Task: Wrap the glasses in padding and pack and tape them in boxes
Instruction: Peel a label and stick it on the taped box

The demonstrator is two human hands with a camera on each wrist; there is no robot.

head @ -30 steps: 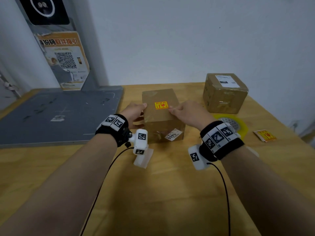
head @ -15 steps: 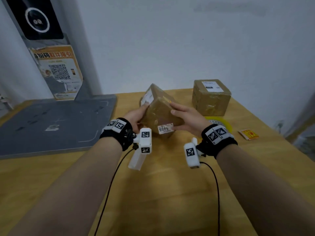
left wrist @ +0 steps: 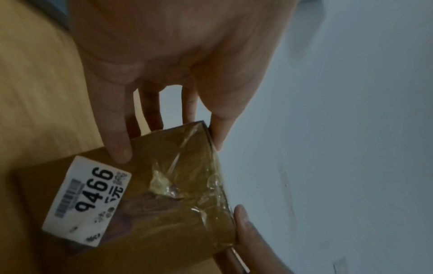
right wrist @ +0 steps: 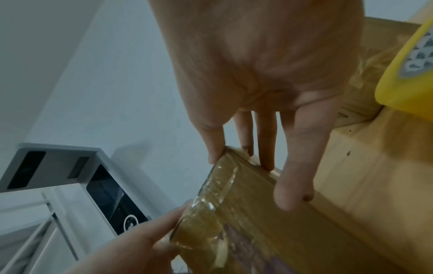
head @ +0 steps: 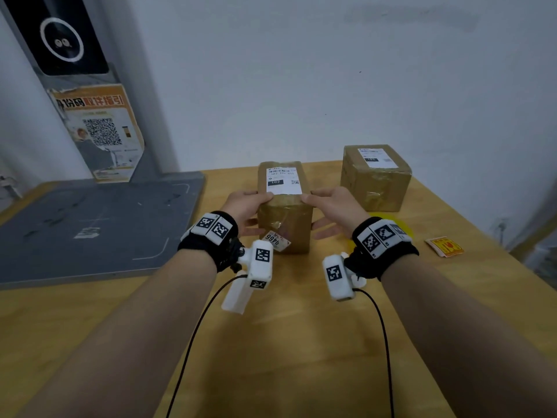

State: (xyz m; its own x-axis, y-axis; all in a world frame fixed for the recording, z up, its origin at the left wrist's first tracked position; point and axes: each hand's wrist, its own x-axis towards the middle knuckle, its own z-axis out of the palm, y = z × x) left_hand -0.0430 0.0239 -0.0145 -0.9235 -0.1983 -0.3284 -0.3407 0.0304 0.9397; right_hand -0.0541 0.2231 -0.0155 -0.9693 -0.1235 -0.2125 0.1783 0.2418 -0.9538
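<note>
Both forearms are stretched forward over the light wooden table [head: 295,342], wrists level and palms turned toward each other. The left hand [head: 245,203] is set against the left side of the brown cardboard box wrapped in clear tape [head: 284,218]: its thumb is laid on the top edge, and its fingers [left wrist: 119,140] are held nearly straight and pressed flat to the side face. The right hand [head: 334,208] is placed likewise on the right side, thumb on the top edge and fingers [right wrist: 295,178] extended along the side; nothing is enclosed by curled fingers. The box is thus clamped between the two hands, standing upright at the middle of the table, with a white shipping label [head: 284,181] on top and a white sticker printed 9466 [head: 275,240] on the near face. A second taped brown box [head: 375,178] is seen behind the right hand, well apart, and a yellow tape roll [right wrist: 407,61] lies just beside the right wrist. A grey mat [head: 90,224] covers the table's left part.
</note>
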